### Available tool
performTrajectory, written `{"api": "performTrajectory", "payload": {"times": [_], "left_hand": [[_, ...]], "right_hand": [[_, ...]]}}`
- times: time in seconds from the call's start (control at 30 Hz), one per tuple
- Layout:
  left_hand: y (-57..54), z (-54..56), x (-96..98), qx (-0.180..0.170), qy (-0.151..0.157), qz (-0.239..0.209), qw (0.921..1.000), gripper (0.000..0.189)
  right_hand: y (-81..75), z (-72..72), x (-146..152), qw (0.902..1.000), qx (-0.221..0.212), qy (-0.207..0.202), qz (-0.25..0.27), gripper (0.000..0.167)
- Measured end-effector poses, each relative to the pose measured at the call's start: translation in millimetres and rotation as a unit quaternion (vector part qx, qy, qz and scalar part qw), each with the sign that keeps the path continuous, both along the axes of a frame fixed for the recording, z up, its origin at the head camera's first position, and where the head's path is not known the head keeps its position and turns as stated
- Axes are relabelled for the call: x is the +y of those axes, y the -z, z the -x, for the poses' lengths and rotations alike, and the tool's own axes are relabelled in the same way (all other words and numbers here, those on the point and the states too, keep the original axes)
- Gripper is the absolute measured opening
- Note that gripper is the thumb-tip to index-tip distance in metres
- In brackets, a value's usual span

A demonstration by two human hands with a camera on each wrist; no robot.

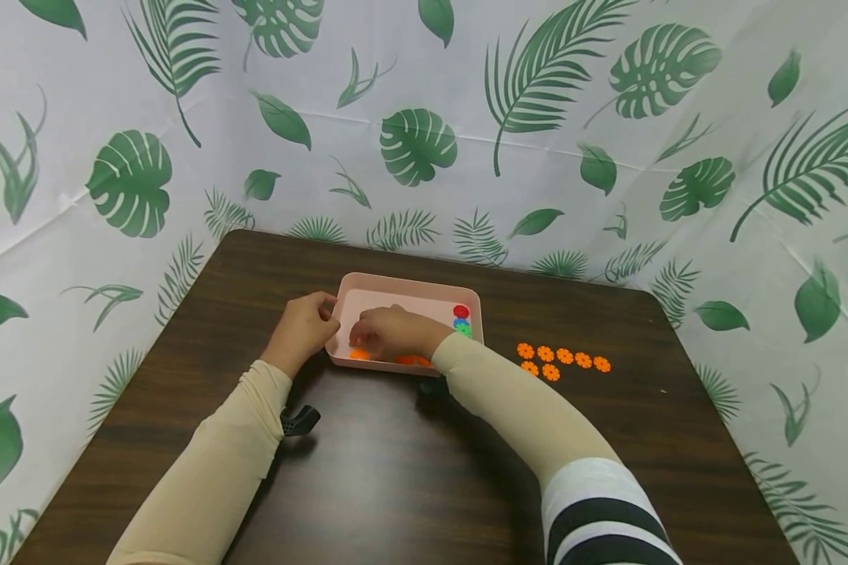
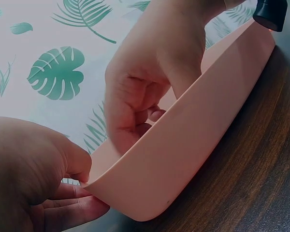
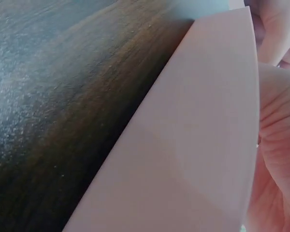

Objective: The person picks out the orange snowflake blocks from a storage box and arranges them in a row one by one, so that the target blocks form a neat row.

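I see the left hand [image 1: 301,329] pinching the left end of the tray [image 1: 378,300] on the table [image 1: 367,479]; inside, the right hand [image 1: 390,331] curls near orange discs [image 1: 360,355], holding what, I cannot tell.

No text, label, brand, number or sign is legible.

White sheeting [image 1: 353,71] printed with green leaves hangs around a dark wood-grain table [image 1: 367,486] catching a pale sheen.
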State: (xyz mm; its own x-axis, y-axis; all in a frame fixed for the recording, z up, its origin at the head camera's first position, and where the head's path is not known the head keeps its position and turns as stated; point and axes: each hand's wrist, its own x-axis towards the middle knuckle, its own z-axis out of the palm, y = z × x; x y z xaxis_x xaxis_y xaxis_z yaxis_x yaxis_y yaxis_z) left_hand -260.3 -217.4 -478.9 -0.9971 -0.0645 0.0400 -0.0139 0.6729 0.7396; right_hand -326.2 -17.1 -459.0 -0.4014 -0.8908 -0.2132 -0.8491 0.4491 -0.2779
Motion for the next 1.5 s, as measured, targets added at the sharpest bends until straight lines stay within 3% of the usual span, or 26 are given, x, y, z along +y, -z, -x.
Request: {"api": "performTrajectory", "payload": {"times": [0.17,0.4,0.67,0.83,1.03,1.5], "left_hand": [[0.2,-0.1,1.2,0.007,0.0,0.001,1.0,0.043],[-1.9,0.7,2.4,0.006,0.001,-0.005,1.0,0.044],[-1.3,0.8,1.9,0.008,0.003,-0.002,1.0,0.043],[0.9,0.7,1.3,0.003,0.002,-0.002,1.0,0.043],[1.6,1.1,0.8,0.01,0.003,-0.002,0.9999,0.042],[0.5,1.0,-0.7,0.009,0.004,0.004,0.9999,0.043]], "right_hand": [[-1.6,-2.1,-1,0.9997,-0.011,-0.019,0.006,0.034],[0.5,-2.1,-5,0.9987,0.035,-0.03,-0.021,0.026],[-0.9,-4.3,-3,0.9939,0.084,-0.013,-0.069,0.039],[-1.7,-6.7,-1,0.993,0.099,-0.017,-0.061,0.04],[-1.5,-6.3,2,0.9925,0.114,-0.012,-0.044,0.029],[-4.7,2.2,7,0.9976,0.058,0.017,-0.032,0.027]]}}
